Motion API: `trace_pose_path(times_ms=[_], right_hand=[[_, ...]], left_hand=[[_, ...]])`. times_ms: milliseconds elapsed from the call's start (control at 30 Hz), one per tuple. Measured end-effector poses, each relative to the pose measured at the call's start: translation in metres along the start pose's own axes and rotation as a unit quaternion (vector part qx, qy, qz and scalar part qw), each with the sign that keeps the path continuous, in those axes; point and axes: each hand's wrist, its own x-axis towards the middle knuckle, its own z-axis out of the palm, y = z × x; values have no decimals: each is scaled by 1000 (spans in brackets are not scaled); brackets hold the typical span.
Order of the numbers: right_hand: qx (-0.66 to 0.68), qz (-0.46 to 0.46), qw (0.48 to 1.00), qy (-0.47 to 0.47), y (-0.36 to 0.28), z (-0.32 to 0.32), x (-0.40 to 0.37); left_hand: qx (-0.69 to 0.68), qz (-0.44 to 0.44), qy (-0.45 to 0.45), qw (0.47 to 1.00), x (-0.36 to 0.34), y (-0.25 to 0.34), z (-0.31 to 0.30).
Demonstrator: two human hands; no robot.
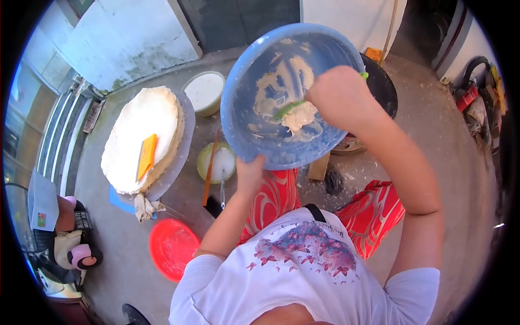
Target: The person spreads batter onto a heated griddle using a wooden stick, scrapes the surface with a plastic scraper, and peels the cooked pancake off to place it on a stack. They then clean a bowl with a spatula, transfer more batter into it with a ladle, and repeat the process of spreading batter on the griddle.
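A large blue basin (236,116) is tilted in front of me, its inside smeared with pale, sticky dough or batter (299,116). My left hand (251,172) grips the near lower rim of the basin. Inside it, my right hand (342,98) is closed round a green spatula (287,110). The tool's far end touches the clump of batter, and its other green end sticks out behind my fist. Most of the handle is hidden by my fingers.
At left, a stack of pale round sheets (141,119) bears an orange scraper (146,157). Nearby stand a tub of white powder (205,92), a bowl of white liquid (221,163) with a ladle, and a red basin (173,249). A dark round pan (382,89) lies behind the blue basin.
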Motion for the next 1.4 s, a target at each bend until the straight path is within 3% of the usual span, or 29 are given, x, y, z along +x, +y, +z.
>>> trace_pose_path(times_ms=[100,167,300,367,400,467,533,600,733,800,867,1033,1167,1233,1367,1400], right_hand=[[37,-52,995,77,-11,-9,10],[44,-133,972,187,-22,7,19],[57,-122,981,141,-26,33,26],[-15,-130,990,45,-24,47,23],[-19,-125,991,45,-19,52,19],[-31,-60,996,-59,-9,28,10],[-19,26,999,-16,2,8,4],[-42,61,988,138,17,-11,-1],[-67,92,985,129,29,-33,4],[-33,63,982,174,20,-20,12],[-3,25,999,43,-3,-3,15],[35,34,995,-90,-14,44,3],[-4,80,997,-10,4,-8,-5],[15,83,988,126,8,-16,2],[38,63,991,109,-10,20,16],[38,38,997,50,-19,41,15]], left_hand=[[18,11,-8,1000,1,-6,0],[34,19,-18,999,1,-6,1],[35,27,-28,999,-1,-8,-1],[36,44,-30,998,-1,-7,0],[27,46,-26,998,-1,-5,3],[12,50,-21,998,0,-4,6],[-7,2,-9,1000,-1,-5,2],[14,19,-11,1000,-3,-4,1],[39,54,-25,997,-3,-8,5],[47,54,-28,997,-5,-3,9],[59,55,-28,996,-6,-1,10],[1,35,3,999,-1,-4,9],[-21,25,21,999,0,-7,3],[10,37,8,999,-1,-6,5],[49,32,-4,998,0,-9,6],[47,37,-6,998,-2,-9,7]])
